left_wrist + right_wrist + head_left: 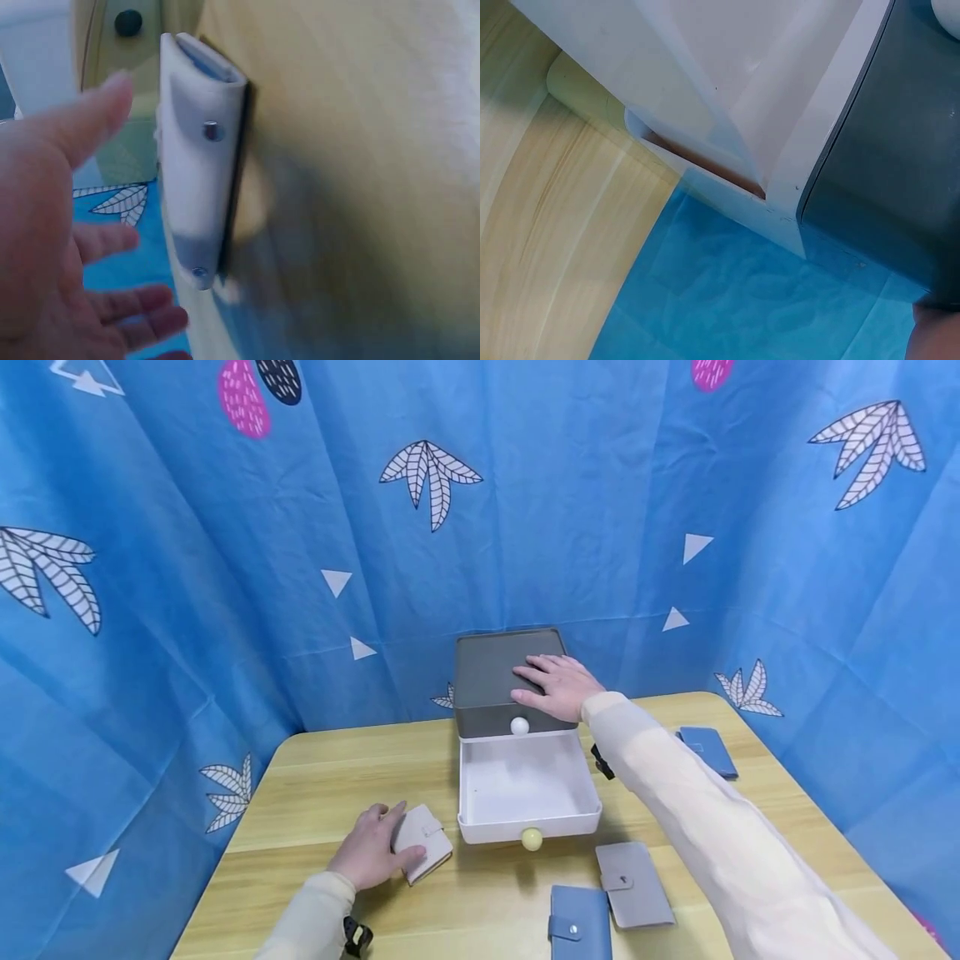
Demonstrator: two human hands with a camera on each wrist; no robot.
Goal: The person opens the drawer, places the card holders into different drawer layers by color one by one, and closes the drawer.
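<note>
My left hand (371, 852) is at the left edge of a small cream wallet (422, 843) with a strap, lying on the table. Its fingers and thumb are spread around the wallet. In the left wrist view that wallet (199, 165) shows two metal snaps, and the fingers stand apart from it. With fingers extended, my right hand (558, 687) rests on the dark grey top of a small drawer cabinet (491, 668). The cabinet's white lower drawer (528, 777) is pulled out, with nothing inside and a yellow round knob. The upper drawer, with a white knob (520, 726), is closed.
A blue wallet (580, 922) and a grey wallet (637, 885) lie at the front of the wooden table (300, 793). Another blue wallet (708, 752) is at the right, beyond my forearm. A blue patterned curtain (525, 527) hangs behind and on both sides.
</note>
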